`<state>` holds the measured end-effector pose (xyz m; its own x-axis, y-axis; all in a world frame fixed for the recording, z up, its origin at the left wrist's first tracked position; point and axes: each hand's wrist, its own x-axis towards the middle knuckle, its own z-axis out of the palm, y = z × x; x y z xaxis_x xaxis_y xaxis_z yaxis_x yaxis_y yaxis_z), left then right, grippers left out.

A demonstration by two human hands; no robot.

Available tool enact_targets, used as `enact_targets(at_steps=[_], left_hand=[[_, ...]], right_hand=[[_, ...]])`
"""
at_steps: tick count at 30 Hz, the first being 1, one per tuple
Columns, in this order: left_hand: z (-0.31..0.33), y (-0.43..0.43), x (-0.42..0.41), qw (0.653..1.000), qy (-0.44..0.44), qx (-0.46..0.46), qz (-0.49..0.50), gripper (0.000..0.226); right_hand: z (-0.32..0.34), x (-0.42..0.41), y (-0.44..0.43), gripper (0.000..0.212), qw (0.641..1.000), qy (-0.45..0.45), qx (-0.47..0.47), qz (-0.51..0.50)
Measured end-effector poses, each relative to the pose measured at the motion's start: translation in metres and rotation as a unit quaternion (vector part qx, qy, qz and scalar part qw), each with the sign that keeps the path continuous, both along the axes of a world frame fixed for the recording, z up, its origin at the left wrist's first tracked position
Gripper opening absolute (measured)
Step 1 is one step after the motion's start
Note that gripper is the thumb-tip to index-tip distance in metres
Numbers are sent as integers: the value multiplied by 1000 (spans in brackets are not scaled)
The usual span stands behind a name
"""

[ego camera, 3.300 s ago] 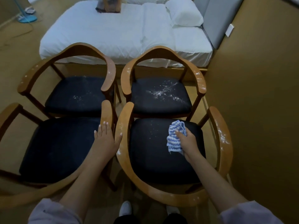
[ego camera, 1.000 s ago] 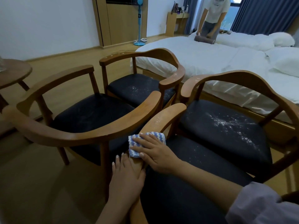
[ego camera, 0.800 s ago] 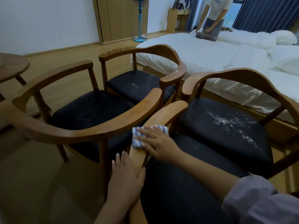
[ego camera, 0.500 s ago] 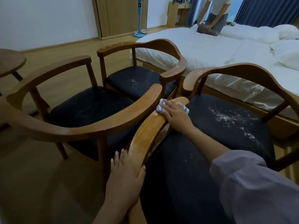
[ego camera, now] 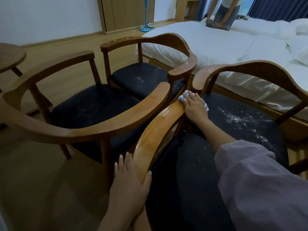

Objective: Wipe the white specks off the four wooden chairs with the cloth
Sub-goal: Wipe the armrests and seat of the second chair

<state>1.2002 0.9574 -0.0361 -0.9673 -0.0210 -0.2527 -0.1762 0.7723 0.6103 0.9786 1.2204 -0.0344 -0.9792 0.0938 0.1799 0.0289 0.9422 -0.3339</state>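
Observation:
Four wooden armchairs with dark seats stand in two rows. My right hand [ego camera: 195, 108] presses the blue-and-white cloth [ego camera: 183, 96] onto the far tip of the near right chair's left armrest [ego camera: 156, 130], which shines wet. My left hand [ego camera: 129, 178] grips the near end of that same armrest. White specks cover the seat of the far right chair [ego camera: 243, 120] and dot its arm. The far left chair [ego camera: 146, 77] has specks on its seat and right arm. A few specks lie on the near right seat [ego camera: 191, 164]. The near left chair [ego camera: 93, 105] looks mostly clean.
A white bed [ego camera: 225, 47] runs along the far side of the chairs. Another person [ego camera: 223, 12] leans over it at the back. A round wooden table [ego camera: 10, 55] stands at the left. A blue fan base [ego camera: 146, 28] sits by a wooden cupboard.
My right hand has slid the cloth forward along the armrest from near my left hand to its far tip. My left hand has kept its grip on the near end.

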Motion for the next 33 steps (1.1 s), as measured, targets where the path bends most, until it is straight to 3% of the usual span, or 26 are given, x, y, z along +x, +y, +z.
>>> enact_targets(at_steps=[8, 19, 25, 33], left_hand=[[17, 0, 4, 1000, 2, 2, -11, 83], [17, 0, 3, 997, 14, -51, -47, 83], [16, 0, -1, 993, 15, -98, -65, 95], [16, -3, -1, 994, 0, -92, -61, 91]], right_hand=[[0, 59, -53, 45, 992, -23, 0, 127], [20, 146, -108, 49, 959, -127, -2, 253], [22, 128, -96, 48, 957, -149, 23, 248], [26, 51, -45, 51, 981, -159, 58, 91]])
